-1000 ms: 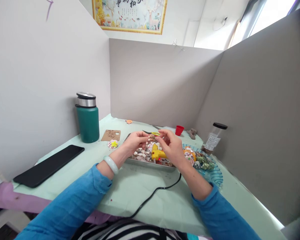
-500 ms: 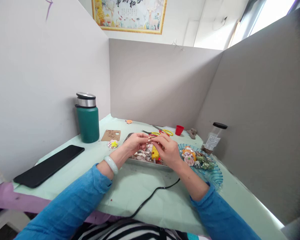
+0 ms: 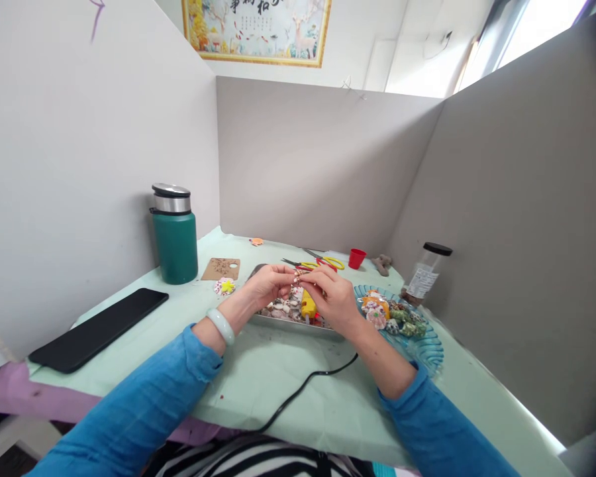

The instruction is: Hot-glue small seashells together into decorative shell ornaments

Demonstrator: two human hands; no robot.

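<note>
My left hand (image 3: 272, 283) and my right hand (image 3: 332, 296) meet above a metal tray (image 3: 298, 326). Between their pinched fingertips is a small brown-and-white piece (image 3: 298, 273), perhaps a shell; it is too small and too covered to name surely. Both hands are closed on it. Below them the tray holds many small shells (image 3: 281, 309) and a yellow glue gun (image 3: 308, 306), partly hidden by my right hand. A black cord (image 3: 308, 379) runs from near the tray to the table's front edge.
Scissors (image 3: 322, 260) and a red cup (image 3: 357, 258) lie beyond the tray. At right are a blue plate (image 3: 434, 354) of shell pieces and a jar (image 3: 424, 275). Leftward stand a green bottle (image 3: 175, 245), a black slab (image 3: 99, 331), a brown card (image 3: 221, 269) and a flower piece (image 3: 224, 286).
</note>
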